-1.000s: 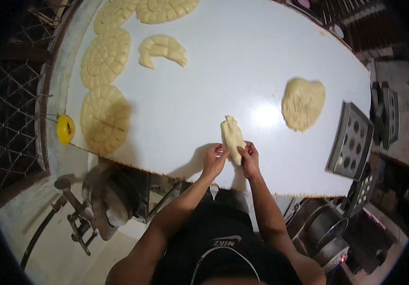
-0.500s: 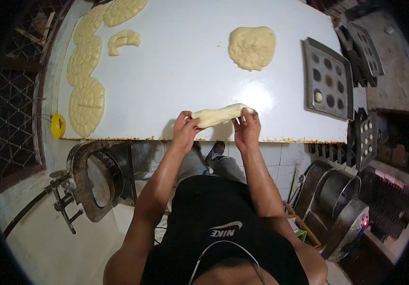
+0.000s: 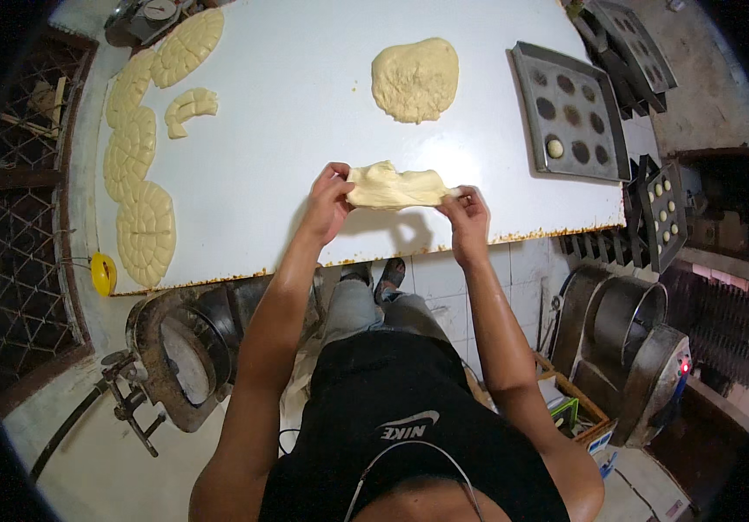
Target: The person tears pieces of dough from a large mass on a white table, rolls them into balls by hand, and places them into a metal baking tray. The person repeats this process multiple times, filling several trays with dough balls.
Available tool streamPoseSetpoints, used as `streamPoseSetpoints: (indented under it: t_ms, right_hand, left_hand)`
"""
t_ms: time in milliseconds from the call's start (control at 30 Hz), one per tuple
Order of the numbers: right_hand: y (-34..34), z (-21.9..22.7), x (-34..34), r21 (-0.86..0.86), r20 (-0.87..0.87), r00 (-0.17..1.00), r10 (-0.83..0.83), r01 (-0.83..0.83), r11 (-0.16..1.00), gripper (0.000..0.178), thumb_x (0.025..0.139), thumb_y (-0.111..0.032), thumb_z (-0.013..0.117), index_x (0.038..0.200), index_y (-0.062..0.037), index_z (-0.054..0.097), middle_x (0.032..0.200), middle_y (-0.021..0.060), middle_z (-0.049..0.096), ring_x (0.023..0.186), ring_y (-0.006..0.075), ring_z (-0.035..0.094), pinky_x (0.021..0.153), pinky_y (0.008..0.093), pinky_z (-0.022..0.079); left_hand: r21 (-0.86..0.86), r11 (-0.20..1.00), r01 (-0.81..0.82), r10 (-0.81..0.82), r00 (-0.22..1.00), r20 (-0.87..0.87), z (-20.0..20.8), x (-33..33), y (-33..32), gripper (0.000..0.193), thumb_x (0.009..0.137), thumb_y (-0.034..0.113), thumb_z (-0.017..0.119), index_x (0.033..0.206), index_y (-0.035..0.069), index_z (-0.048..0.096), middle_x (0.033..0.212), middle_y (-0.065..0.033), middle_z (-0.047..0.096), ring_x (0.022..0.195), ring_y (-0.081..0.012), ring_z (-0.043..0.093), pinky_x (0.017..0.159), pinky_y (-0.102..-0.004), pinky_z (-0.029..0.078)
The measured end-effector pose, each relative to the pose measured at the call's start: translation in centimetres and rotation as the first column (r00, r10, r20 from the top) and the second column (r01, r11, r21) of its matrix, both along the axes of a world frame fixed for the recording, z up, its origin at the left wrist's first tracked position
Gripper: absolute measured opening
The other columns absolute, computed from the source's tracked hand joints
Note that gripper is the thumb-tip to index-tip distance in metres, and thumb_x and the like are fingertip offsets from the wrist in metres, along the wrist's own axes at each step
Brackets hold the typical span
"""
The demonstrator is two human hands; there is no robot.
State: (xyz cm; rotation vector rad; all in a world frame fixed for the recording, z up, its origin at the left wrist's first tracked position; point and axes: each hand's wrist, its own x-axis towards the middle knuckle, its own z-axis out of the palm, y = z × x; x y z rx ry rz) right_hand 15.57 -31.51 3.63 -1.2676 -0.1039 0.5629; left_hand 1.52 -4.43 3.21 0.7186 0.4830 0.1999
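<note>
I hold a pale yellow piece of dough (image 3: 394, 187) stretched out sideways between both hands, lifted a little above the white table (image 3: 287, 113); its shadow falls on the table below. My left hand (image 3: 329, 198) grips the dough's left end. My right hand (image 3: 466, 211) pinches its right end near the table's front edge.
A flat mound of dough (image 3: 415, 78) lies further back. Round scored dough discs (image 3: 145, 230) line the left side. A dark baking tray (image 3: 568, 113) with round cups sits at the right; more trays (image 3: 662, 213) stand beyond the edge. Metal machines (image 3: 635, 348) sit on the floor.
The dough piece went from upright on the table to held sideways and pulled longer between my hands, now lifted off the surface. My view shifted toward the right.
</note>
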Motion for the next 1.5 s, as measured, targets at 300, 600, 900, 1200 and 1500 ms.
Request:
streamPoseSetpoints:
  t_ms: [300, 600, 900, 1200, 1500]
  right_hand:
    - [1.5, -10.7, -3.3, -0.721, 0.584, 0.722, 0.371, 0.252, 0.645, 0.060, 0.089, -0.025, 0.085, 0.140, -0.0009, 0.064, 0.136, 0.0278, 0.057, 0.131, 0.0460, 0.052, 0.110, 0.0562, 0.045]
    - [2.3, -9.1, 2.7, -0.762, 0.169, 0.777, 0.606, -0.287, 0.581, 0.029, 0.089, 0.002, 0.078, 0.112, -0.0046, 0.062, 0.105, 0.0110, 0.071, 0.088, 0.0263, 0.070, 0.082, 0.0413, 0.060]
    - [-4.8, -11.4, 4.6, -0.582, 0.175, 0.984, -0.034, 0.131, 0.802, 0.027, 0.097, 0.002, 0.078, 0.114, -0.0036, 0.058, 0.098, 0.0028, 0.066, 0.090, 0.0103, 0.064, 0.080, 0.0286, 0.054]
    - [-1.5, -8.7, 1.4, -0.605, 0.332, 0.820, 0.466, -0.194, 0.772, 0.034, 0.089, -0.009, 0.082, 0.121, -0.0024, 0.075, 0.115, 0.0185, 0.077, 0.106, 0.0314, 0.076, 0.095, 0.0428, 0.060]
    - [7.7, -10.6, -2.0, -0.739, 0.569, 0.382, 0.728, -0.151, 0.657, 0.043, 0.091, -0.016, 0.079, 0.132, -0.0097, 0.071, 0.131, 0.0118, 0.065, 0.118, 0.0330, 0.059, 0.099, 0.0506, 0.047]
  left_hand:
    - [0.681, 0.704, 0.199, 0.143, 0.901, -0.410, -9.0, -2.0, -3.4, 0.056, 0.084, -0.003, 0.090, 0.127, 0.000, 0.053, 0.111, -0.0109, 0.066, 0.093, -0.0165, 0.070, 0.076, -0.0309, 0.060]
    - [0.702, 0.603, 0.379, -0.013, 0.885, -0.466, -8.7, -2.0, 0.0, 0.050, 0.081, -0.006, 0.081, 0.125, 0.002, 0.061, 0.120, -0.0164, 0.061, 0.103, -0.0290, 0.069, 0.088, -0.0393, 0.058]
    - [0.793, 0.288, 0.537, -0.219, 0.843, -0.492, -8.7, -2.7, 7.0, 0.037, 0.085, -0.005, 0.080, 0.119, 0.002, 0.067, 0.123, -0.0142, 0.059, 0.105, -0.0258, 0.070, 0.084, -0.0354, 0.067]
    - [0.874, 0.194, 0.445, -0.027, 0.893, -0.449, -8.4, -3.6, 3.6, 0.040, 0.087, 0.008, 0.084, 0.123, 0.006, 0.068, 0.127, -0.0144, 0.058, 0.106, -0.0309, 0.065, 0.075, -0.0364, 0.062]
    - [0.930, 0.082, 0.359, 0.368, 0.856, -0.363, -7.8, -6.0, -1.1, 0.051, 0.093, 0.014, 0.084, 0.137, 0.003, 0.060, 0.146, -0.0175, 0.056, 0.125, -0.0306, 0.062, 0.101, -0.0463, 0.056]
